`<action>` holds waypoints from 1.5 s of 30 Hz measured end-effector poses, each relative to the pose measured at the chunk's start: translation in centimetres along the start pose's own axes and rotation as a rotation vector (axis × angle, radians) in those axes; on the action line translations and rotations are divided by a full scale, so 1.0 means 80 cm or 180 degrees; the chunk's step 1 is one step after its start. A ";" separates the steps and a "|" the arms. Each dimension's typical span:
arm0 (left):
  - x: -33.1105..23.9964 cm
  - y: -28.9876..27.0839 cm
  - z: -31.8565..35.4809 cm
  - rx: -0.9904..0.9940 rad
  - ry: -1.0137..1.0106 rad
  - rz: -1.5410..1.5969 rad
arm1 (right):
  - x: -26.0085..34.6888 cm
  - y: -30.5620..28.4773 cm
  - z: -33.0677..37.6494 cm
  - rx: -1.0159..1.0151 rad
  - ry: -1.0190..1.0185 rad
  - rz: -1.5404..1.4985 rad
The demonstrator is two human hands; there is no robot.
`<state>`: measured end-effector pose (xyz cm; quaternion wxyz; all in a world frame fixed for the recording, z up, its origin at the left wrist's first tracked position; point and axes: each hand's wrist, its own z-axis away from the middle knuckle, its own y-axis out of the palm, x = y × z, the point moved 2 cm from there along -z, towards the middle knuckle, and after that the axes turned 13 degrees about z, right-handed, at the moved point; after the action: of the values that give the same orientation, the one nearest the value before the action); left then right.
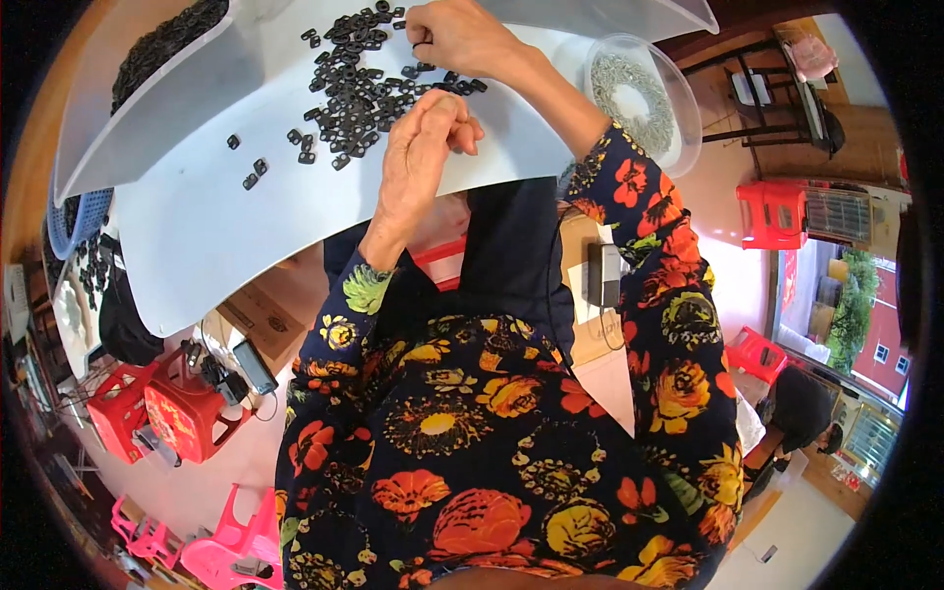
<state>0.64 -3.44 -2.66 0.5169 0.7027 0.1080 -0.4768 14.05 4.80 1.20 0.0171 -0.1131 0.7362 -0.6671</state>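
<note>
Small black plastic pieces with holes (354,93) lie heaped on the white table (197,236), a few strewn to the left. Just in front of the heap is my left hand (418,152), raised with its fingers curled in and the thumb over them; whatever it holds is hidden. Farther off, my right hand (457,37) reaches to the heap's right edge. Its fingers are bent together, with black pieces right beside the fingertips. What lies between those fingers I cannot make out. To its right stands a clear round tub (688,128) of small silvery metal pieces (624,74).
A translucent bin (147,133) of black pieces (167,49) borders the table's left side, above a blue basket (84,221). Red stools (197,413) and pink chairs (236,541) stand on the floor at left. Another person (801,408) sits at the far right.
</note>
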 end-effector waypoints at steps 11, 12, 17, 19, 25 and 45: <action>0.004 -0.005 0.000 0.0160 0.0159 -0.0100 | -0.024 -0.001 0.015 -0.0237 0.0547 0.0138; 0.003 -0.005 0.000 0.0150 0.0140 -0.0103 | -0.020 -0.002 0.015 -0.0190 0.0193 0.0069; 0.003 -0.005 0.000 0.0218 0.0202 -0.0174 | -0.011 -0.011 0.024 0.0105 -0.0043 -0.0076; 0.003 -0.001 -0.001 0.0178 0.0132 -0.0180 | -0.011 -0.009 0.022 -0.0028 -0.0004 -0.0079; 0.000 -0.001 0.000 0.0064 0.0031 -0.0232 | -0.010 -0.005 0.014 0.0598 0.0274 0.0281; 0.004 0.000 -0.006 -0.0175 0.0449 -0.0822 | 0.007 -0.025 0.128 -0.0255 0.0773 -0.2522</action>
<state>1.07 -3.11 -2.87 0.4614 0.7003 0.2467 -0.4856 15.57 -5.48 2.11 -0.3322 -0.3088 0.6577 -0.6014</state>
